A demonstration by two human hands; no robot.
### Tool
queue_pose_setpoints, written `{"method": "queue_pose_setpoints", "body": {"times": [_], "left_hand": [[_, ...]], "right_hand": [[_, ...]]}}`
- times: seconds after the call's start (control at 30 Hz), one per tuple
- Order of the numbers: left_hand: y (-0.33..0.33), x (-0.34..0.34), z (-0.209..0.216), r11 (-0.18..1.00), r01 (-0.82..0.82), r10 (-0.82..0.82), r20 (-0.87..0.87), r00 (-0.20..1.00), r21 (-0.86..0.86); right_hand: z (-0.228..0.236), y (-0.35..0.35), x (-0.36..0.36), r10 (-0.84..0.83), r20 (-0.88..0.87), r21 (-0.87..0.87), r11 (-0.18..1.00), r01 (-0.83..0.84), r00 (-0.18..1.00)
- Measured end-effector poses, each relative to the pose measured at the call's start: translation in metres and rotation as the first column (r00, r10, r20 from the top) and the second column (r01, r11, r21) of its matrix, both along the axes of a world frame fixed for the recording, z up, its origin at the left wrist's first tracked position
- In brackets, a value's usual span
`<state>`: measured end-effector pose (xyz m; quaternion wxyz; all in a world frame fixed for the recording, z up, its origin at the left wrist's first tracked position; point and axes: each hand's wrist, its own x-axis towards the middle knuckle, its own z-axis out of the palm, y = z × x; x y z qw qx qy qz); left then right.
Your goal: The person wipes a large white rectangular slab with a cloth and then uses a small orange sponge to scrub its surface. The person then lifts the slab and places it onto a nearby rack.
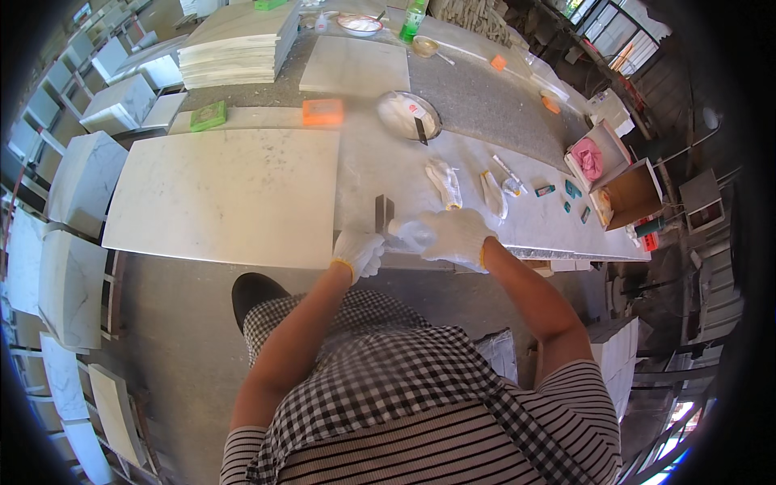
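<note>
Both of my hands wear white knit gloves and are close together over the front edge of the worktable (pixel 380 166). My left hand (pixel 360 252) is closed around a scraper, its flat grey blade (pixel 383 214) pointing up and away from me. My right hand (pixel 457 234) is closed on a crumpled, translucent white wad (pixel 413 234), perhaps plastic or cloth, which sits beside the blade. To the left of my hands lies a large white marble slab (pixel 226 194) with grey specks. Beyond them stands a round pan (pixel 410 115) of white paste, a dark-bladed tool resting in it.
White gloves (pixel 444 183) and small green tubes (pixel 545 191) lie at right, near an open cardboard box (pixel 630 194). An orange block (pixel 322 112) and a green block (pixel 208 116) rest behind the slab. Stacked tiles (pixel 234 48) and a green bottle (pixel 412 21) stand farther back.
</note>
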<state>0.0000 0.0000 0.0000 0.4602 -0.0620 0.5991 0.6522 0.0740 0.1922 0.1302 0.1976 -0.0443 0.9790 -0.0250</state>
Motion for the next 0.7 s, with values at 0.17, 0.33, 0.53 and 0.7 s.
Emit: {"method": "queue_pose_setpoints", "body": {"times": [0.17, 0.33, 0.53, 0.7], "left_hand": [[0.001, -0.001, 0.001, 1.000, -0.004, 0.004, -0.001, 1.000, 0.014], [0.000, 0.003, 0.008, 0.999, -0.036, 0.036, -0.001, 0.999, 0.033], [-0.001, 0.006, 0.017, 0.991, -0.091, 0.089, 0.026, 0.996, 0.094], [0.000, 0.006, 0.017, 0.992, -0.104, 0.104, 0.009, 0.995, 0.065]], "right_hand": [[0.004, 0.002, -0.005, -0.036, 0.042, 0.045, 0.998, 0.034, 0.998], [0.001, 0.002, -0.006, -0.005, 0.055, 0.053, 0.999, 0.002, 0.998], [-0.001, 0.011, -0.005, -0.007, 0.030, 0.044, 0.999, 0.006, 1.000], [0.000, 0.016, -0.005, -0.053, 0.093, 0.034, 0.998, 0.050, 0.994]]}}
